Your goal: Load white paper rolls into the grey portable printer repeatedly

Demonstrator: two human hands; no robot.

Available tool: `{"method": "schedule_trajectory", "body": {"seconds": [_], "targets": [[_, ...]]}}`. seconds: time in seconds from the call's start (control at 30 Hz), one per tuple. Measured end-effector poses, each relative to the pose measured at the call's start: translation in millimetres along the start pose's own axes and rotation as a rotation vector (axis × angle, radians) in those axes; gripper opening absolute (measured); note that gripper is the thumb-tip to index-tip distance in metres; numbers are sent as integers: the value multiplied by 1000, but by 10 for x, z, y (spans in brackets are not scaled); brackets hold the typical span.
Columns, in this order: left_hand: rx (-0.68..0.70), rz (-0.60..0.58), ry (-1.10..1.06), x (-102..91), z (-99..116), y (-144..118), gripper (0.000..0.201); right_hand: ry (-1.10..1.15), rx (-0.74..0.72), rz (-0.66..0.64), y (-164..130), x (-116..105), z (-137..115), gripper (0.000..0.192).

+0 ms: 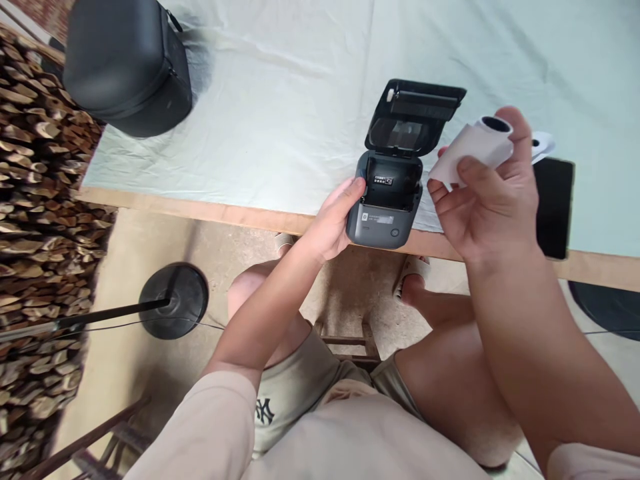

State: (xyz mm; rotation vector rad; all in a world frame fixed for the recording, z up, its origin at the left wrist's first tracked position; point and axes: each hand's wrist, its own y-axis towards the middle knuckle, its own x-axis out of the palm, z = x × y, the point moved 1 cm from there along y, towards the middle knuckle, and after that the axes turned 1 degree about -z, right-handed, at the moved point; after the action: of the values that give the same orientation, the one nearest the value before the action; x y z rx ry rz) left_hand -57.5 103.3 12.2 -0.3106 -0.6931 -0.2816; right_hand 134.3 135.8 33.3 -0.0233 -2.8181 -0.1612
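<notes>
A dark grey portable label printer (383, 223) is gripped by my left hand (336, 217), thumb on its left edge, near the front edge of the table. The printer's lid (413, 117) stands raised, and its roll bay shows no roll inside. To the right, my right hand (493, 193) holds a white paper roll (473, 153) with a dark hollow core, fingers wrapped round it. The roll is beside the printer, apart from it. Behind my right fingers, a second white roll (544, 145) is partly hidden.
A black phone-like slab (556, 207) lies by the right front edge of the cloth-covered table (280, 100). At the back left stands a black zippered case (127, 63). Stacked firewood (45, 220) and a round black stand base (173, 300) are on the left.
</notes>
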Motion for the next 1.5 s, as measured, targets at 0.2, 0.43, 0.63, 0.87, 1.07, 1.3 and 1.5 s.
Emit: {"method": "schedule_trajectory", "body": {"seconds": [0.2, 0.43, 0.63, 0.87, 1.07, 1.3, 1.5], "targets": [[40, 2, 80, 40, -2, -10, 38, -675, -657, -165, -209, 207, -193, 29], [63, -37, 149, 92, 13, -15, 38, -1221, -594, -247, -253, 227, -192, 11], [29, -46, 164, 93, 16, -17, 46, -1149, -499, -307, -205, 192, -287, 10], [35, -13, 169, 97, 12, -24, 47, -1248, -515, -262, -262, 214, -215, 16], [46, -8, 156, 91, 6, -26, 43, -1294, -550, -177, -227, 240, -107, 21], [29, 60, 104, 60, 0, -8, 40, -1232, -622, -260, -286, 266, -213, 10], [70, 25, 56, 37, 21, -7, 31, -1082, -643, -399, -411, 313, -213, 11]]}}
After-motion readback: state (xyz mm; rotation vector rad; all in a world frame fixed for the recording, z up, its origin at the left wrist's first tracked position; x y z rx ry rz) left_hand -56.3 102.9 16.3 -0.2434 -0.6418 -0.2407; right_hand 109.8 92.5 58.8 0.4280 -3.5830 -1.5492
